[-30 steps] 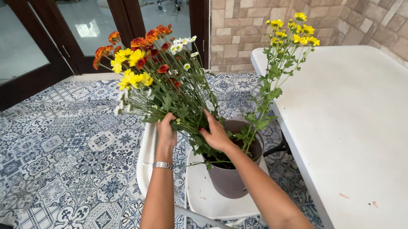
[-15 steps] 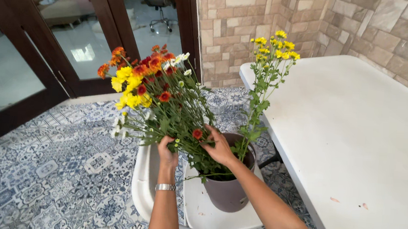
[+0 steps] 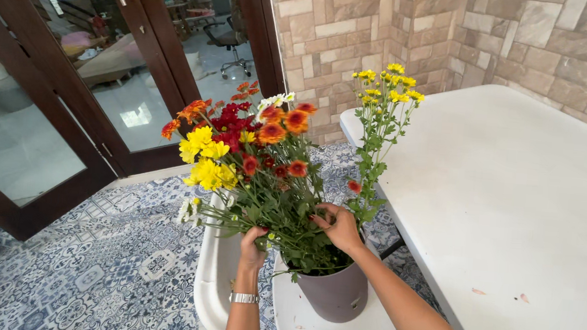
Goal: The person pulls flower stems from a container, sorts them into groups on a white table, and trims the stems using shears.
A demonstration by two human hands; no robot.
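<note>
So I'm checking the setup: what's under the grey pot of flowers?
The grey pot stands on the seat of a white plastic chair, on patterned floor tiles. The seat directly beneath the pot is covered, and the chair's legs aren't visible.

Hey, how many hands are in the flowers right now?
2. The left hand grips stems low in the flowers, just left of the pot. The right hand reaches into the greenery above the pot's rim. No other hands show.
</note>
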